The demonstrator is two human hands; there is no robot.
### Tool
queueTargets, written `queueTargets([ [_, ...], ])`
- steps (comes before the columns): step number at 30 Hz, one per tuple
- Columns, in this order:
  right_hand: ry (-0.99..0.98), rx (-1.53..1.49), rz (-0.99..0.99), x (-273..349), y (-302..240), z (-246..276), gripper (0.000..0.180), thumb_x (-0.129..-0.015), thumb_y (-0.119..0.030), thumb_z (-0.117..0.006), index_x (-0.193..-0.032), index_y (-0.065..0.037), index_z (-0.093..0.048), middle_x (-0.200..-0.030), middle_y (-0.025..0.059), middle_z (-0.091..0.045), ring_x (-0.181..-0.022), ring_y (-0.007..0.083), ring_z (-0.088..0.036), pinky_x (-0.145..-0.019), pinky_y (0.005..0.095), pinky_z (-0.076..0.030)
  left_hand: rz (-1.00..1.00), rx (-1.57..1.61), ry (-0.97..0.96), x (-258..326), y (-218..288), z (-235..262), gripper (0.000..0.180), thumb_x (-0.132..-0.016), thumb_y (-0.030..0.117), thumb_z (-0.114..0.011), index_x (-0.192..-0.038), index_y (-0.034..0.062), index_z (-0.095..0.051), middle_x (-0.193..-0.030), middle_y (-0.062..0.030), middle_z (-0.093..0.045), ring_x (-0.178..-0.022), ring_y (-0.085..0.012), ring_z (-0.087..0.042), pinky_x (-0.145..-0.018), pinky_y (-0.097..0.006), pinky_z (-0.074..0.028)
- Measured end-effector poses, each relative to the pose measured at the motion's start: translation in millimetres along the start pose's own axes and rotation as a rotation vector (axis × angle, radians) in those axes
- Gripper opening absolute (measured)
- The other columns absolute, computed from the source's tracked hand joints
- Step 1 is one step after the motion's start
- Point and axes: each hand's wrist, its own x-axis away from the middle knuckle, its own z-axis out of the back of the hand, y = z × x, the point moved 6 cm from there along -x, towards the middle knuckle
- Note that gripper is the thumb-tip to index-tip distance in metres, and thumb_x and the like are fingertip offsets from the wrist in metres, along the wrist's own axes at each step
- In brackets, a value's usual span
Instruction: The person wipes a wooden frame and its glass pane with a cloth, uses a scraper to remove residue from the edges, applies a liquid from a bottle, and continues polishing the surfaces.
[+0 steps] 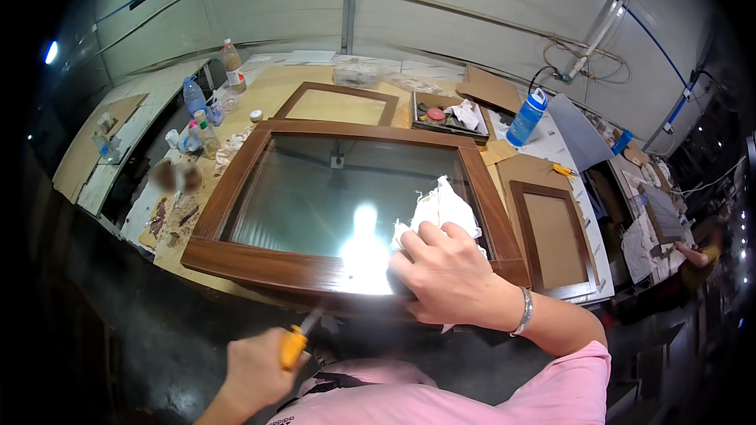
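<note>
A large wooden frame (260,264) with a glass pane (315,197) lies on the workbench in front of me. My right hand (445,271) presses down on a white cloth (441,208) at the frame's near right corner. My left hand (256,366) grips a tool with an orange-yellow handle (293,346); its metal tip points up at the frame's near edge. A bright glare sits on the glass next to my right hand.
Smaller wooden frames lie behind (339,102) and to the right (551,236). A tray of odds and ends (449,118), a blue bottle (526,118) and several bottles (201,110) stand around. Another person's hand (693,254) shows at far right.
</note>
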Motion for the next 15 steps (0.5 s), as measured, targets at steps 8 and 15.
queueTargets([
  [8, 0.022, -0.017, -0.024, 2, -2, -1, 0.032, -0.055, -0.023, -0.079, -0.076, -0.009, -0.060, -0.080, 0.0072, -0.056, -0.076, 0.0240, -0.057, -0.060, 0.0366, -0.041, 0.262, -0.070, 0.156, 32, -53, 16, 0.031, -0.078, 0.026, -0.079, -0.091, 0.0028, -0.063, -0.074, -0.0212, -0.064, -0.070, -0.0449, -0.062, -0.064, -0.050, -0.046],
  [15, 0.001, 0.013, -0.047, 7, -7, -20, 0.041, -0.058, -0.038, -0.085, -0.077, -0.009, -0.062, -0.081, 0.0058, -0.056, -0.079, 0.0229, -0.057, -0.066, 0.0360, -0.042, 0.427, -0.056, 0.074, 84, -79, 25, 0.029, -0.081, 0.028, -0.075, -0.091, 0.0032, -0.064, -0.072, -0.0212, -0.065, -0.072, -0.0447, -0.063, -0.066, -0.051, -0.048],
])
